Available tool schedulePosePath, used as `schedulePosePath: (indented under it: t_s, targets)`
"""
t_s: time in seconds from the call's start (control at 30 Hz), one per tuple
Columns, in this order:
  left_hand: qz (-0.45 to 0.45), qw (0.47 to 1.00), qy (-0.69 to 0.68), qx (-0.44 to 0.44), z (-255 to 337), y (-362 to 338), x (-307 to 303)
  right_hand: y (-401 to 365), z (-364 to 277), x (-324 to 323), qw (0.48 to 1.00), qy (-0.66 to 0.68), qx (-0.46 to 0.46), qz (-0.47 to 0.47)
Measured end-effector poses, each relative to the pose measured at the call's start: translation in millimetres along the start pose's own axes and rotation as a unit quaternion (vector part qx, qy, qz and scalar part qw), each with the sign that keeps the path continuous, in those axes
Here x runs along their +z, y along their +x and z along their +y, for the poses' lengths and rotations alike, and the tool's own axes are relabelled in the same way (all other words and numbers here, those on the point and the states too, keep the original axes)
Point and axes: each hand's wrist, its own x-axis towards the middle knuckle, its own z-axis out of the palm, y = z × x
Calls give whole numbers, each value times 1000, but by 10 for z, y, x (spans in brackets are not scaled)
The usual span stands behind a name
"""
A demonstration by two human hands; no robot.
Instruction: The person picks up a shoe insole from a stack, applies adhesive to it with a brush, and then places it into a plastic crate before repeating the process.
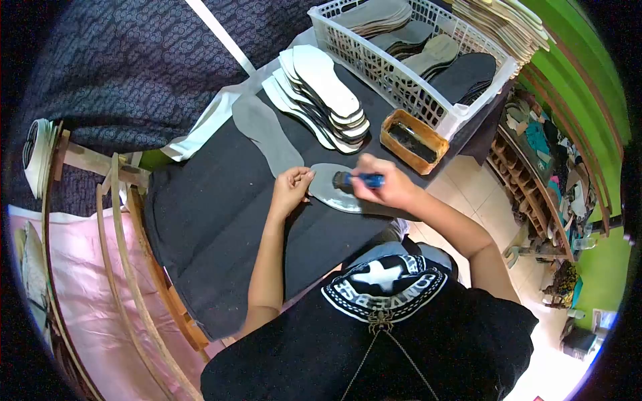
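Observation:
My right hand (388,184) is closed around the blue handle of a brush (363,180). The dark bristles touch a grey insole (329,192), which has a wet, shiny patch along its near side. At that insole's left edge, my left hand (292,190) has its fingertips pinched together on the rim. A second grey insole (265,130) lies flat just beyond my left hand. Further back is a stack of white insoles (321,77) with dark layers between them. To its right stands a yellow-brown rectangular tub (428,162) with dark residue inside.
A white plastic crate (381,72) holding several stacks of insoles stands at the back right. Black cloth (214,227) covers the table. Wooden rails (130,267) run along the left. A cluttered shelf (535,180) is on the right, beyond the tiled floor (468,190).

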Motion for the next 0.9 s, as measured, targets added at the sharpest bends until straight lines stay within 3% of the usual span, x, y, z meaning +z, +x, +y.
schedulePosePath:
  t_s: [0.03,0.1,0.17,0.2,0.3,0.43,0.57,0.63,0.7,0.8,0.9]
  targets:
    - [2,1000,-3,-3,-1,-3,4,-53,-27,-45,993,86,-22,77]
    - [7,1000,-10,-11,38,-16,14,-213,44,-187,987,51,-23,148]
    - [11,1000,-16,-3,44,-13,17,-394,32,-329,988,7,50,147]
    - [13,1000,-16,0,42,-11,18,-302,-101,-422,987,-113,23,111]
    - [4,1000,-19,-2,69,-15,18,123,-295,-390,977,-196,79,11]
    - [-6,1000,-6,-7,37,1,-2,428,-7,115,988,-34,129,74]
    - [-4,1000,-16,-5,5,-5,-7,234,56,173,994,-44,-18,102]
    - [-5,1000,-28,-3,42,-18,0,64,79,-15,993,-59,-16,99]
    - [-5,999,-34,-1,37,-22,-15,-27,62,-180,994,-55,23,92]
    - [-2,1000,-30,0,48,-12,-2,72,-111,-255,985,-122,118,9]
    - [-2,1000,-9,-7,1,15,-18,210,-108,93,995,-20,3,100]
